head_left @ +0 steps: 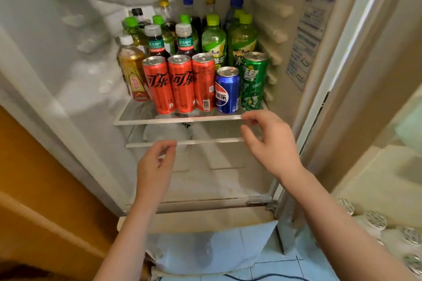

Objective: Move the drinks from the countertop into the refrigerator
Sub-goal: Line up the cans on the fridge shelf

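The open refrigerator holds many drinks on one glass shelf (137, 120). Along its front stand three red cola cans (181, 84), a short blue cola can (227, 92) and a tall green soda can (253, 80). A yellow tea bottle (132, 70) stands at the left, with green tea bottles (213, 39) and several other bottles behind. My left hand (155, 164) hovers below the shelf, fingers loosely curled and holding nothing. My right hand (271, 141) hangs just in front of the shelf's right edge, fingers relaxed and apart, holding nothing.
A second glass shelf (205, 142) lies under the first. The fridge door (356, 75) stands open at the right, with foil-lidded cups (374, 222) in its lower rack. A wooden panel (34, 178) borders the left. Blue floor tiles (285, 267) show below.
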